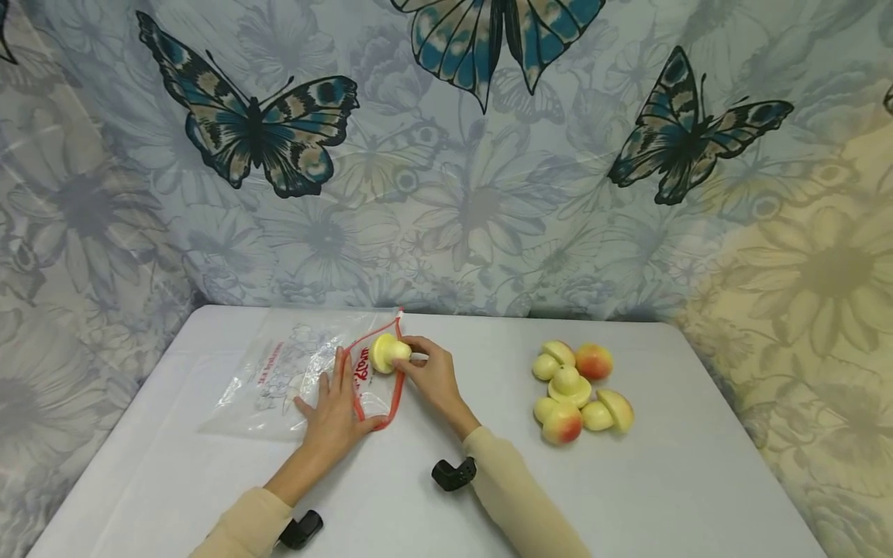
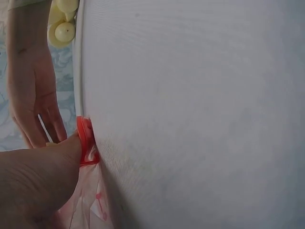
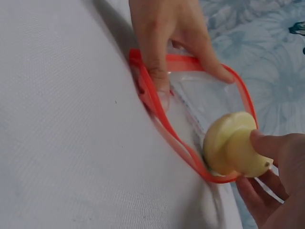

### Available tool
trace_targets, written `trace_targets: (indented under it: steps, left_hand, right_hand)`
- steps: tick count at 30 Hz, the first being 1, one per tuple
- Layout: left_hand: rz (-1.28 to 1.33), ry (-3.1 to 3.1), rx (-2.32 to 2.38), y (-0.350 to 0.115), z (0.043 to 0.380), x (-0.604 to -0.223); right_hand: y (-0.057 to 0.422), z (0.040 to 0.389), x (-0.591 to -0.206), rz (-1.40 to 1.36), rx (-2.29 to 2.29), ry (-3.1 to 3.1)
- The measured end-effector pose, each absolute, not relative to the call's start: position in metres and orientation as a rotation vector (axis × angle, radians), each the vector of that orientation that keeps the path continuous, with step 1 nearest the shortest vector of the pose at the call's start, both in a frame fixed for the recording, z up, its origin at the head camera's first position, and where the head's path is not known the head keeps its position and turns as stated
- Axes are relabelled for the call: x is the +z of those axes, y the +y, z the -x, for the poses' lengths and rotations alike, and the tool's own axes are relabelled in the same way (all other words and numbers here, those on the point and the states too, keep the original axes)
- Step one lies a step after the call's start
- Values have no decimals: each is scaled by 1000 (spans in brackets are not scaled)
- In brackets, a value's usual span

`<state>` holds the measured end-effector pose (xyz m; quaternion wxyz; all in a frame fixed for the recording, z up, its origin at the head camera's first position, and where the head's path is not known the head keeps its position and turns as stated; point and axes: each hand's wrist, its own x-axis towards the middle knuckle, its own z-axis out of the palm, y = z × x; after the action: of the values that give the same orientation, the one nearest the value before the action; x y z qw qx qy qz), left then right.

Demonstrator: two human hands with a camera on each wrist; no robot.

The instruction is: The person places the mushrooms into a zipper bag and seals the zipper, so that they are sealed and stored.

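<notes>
While right fingers point(image 3: 252, 196) pinch yellow fruit point(image 3: 231, 145), clear bag point(image 1: 244, 397), red print point(image 1: 362, 370) illegible

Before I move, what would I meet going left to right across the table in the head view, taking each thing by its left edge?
Clear plastic bag → left grip → yellow fruit piece → right grip → cluster of fruit pieces.
</notes>
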<state>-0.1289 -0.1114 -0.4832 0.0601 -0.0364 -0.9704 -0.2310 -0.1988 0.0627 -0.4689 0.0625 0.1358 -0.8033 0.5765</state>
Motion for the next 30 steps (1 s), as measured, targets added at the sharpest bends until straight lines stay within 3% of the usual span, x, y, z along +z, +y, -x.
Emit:
trace_targets:
  steps: [18,30]
  left_hand:
    - [223,-2889,-422,-108,130,-481]
    - [218,-2890,-545,-108,132,-484]
  right_hand:
    - [49,207,-476,-217,1555,-2300]
    - [51,209,-479,-363,1550,-2275]
